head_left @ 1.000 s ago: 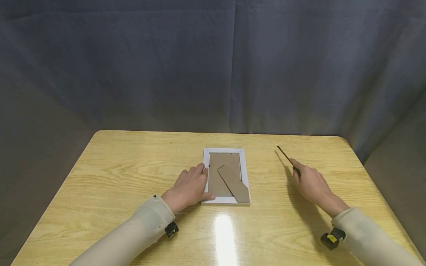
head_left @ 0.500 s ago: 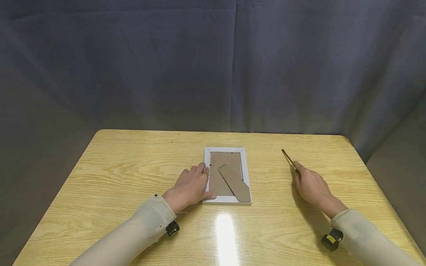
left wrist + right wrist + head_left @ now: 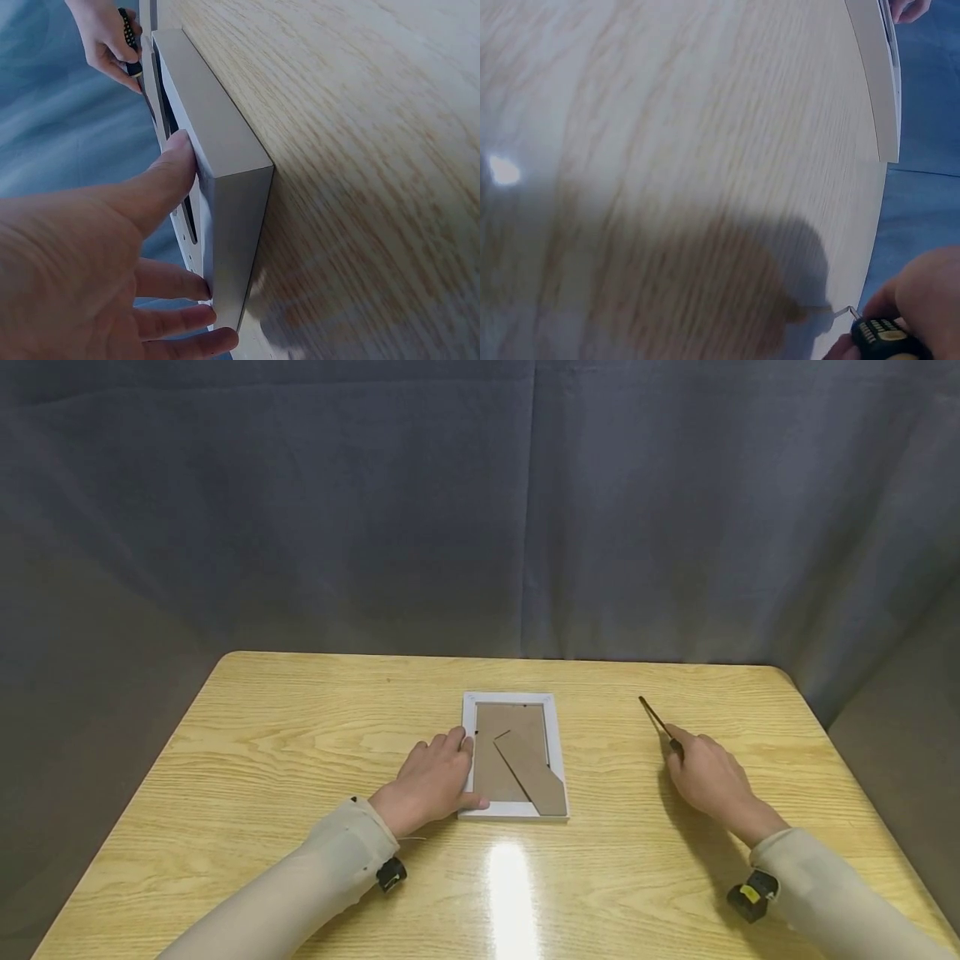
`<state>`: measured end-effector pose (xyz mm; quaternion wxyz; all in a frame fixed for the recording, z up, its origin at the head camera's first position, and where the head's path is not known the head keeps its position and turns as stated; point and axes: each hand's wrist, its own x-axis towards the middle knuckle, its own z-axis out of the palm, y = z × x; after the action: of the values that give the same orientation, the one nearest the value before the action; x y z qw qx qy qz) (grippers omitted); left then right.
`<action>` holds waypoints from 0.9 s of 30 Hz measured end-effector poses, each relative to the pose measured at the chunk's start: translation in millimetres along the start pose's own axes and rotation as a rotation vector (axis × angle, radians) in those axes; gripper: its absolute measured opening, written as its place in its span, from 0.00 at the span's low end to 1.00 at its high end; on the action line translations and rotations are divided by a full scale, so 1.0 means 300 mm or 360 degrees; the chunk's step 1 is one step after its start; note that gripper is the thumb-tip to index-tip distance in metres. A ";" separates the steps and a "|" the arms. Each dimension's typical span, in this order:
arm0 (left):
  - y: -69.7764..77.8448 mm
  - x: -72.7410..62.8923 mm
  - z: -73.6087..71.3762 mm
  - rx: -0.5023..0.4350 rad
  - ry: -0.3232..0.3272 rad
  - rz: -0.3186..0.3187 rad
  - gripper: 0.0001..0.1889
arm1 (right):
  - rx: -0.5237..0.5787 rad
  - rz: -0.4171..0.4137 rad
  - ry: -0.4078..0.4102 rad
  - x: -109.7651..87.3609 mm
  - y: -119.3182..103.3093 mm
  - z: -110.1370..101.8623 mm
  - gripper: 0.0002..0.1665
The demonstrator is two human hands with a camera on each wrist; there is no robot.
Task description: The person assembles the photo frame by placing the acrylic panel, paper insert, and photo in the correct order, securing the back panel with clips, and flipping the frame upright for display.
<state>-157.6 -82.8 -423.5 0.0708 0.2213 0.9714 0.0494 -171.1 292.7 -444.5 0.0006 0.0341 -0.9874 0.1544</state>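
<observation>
A white picture frame (image 3: pixel 552 735) lies with its back up on the table, showing a brown backing board (image 3: pixel 491 714) and a slanted stand (image 3: pixel 534 768). My left hand (image 3: pixel 431 777) rests at its lower left corner. The thumb presses the near border while the fingers, fairly straight, lie along the left side. To the right of the frame, my right hand (image 3: pixel 708 777) grips a screwdriver (image 3: pixel 129 37) by its black handle with yellow dots. Its thin shaft points forward and left, apart from the frame. In the right wrist view the screwdriver handle (image 3: pixel 885 341) shows at the bottom edge.
The wooden table (image 3: pixel 300 718) has a glossy light reflection near its front. A dark grey curtain (image 3: pixel 375 510) hangs behind it and along both sides. Small black wrist devices sit at both sleeves.
My right hand has drawn slightly to the right with the screwdriver, and the shaft tip has come lower. The left hand stays on the picture frame.
</observation>
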 end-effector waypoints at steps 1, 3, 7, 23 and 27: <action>0.000 0.001 0.000 0.0000 0.0000 0.0002 0.49 | -0.0008 0.0012 -0.0005 0.000 0.002 -0.001 0.29; 0.001 0.002 0.001 0.0001 0.0000 0.0005 0.49 | -0.0027 0.0036 -0.0009 0.000 0.004 -0.003 0.30; 0.001 0.004 -0.001 0.0002 0.0004 0.0006 0.48 | -0.0033 0.0033 -0.0009 -0.003 0.009 -0.004 0.30; 0.003 0.000 0.001 0.0034 -0.0002 -0.0003 0.49 | 0.0028 -0.0046 -0.0016 -0.005 0.017 0.016 0.33; 0.003 0.000 0.003 0.0050 0.0004 -0.0003 0.49 | 0.0007 -0.0035 -0.0007 -0.008 0.015 0.019 0.33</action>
<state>-157.0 -82.1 -424.2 0.0661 0.2215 0.9723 0.0343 -168.9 295.4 -451.4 0.0001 0.0454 -0.9866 0.1566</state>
